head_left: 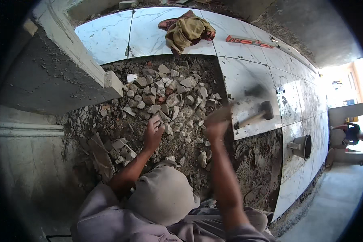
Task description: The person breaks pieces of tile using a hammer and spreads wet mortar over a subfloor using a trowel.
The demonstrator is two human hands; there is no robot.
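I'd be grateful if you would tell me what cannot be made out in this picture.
All in the head view:
- Right hand: motion blur hides its fingers and whether it holds anything.
- Left hand: the downward angle leaves contact with the stones unclear.
- Bucket: shadow inside hides any contents.
- Crumpled cloth: its folds hide anything underneath.
- Background person: too small and dark for detail.

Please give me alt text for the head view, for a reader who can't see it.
A person's left hand is at a heap of broken rubble, the right hand blurred by its right side. White marbled tiles partly border it, bearing a mallet, a bucket and a crumpled cloth.
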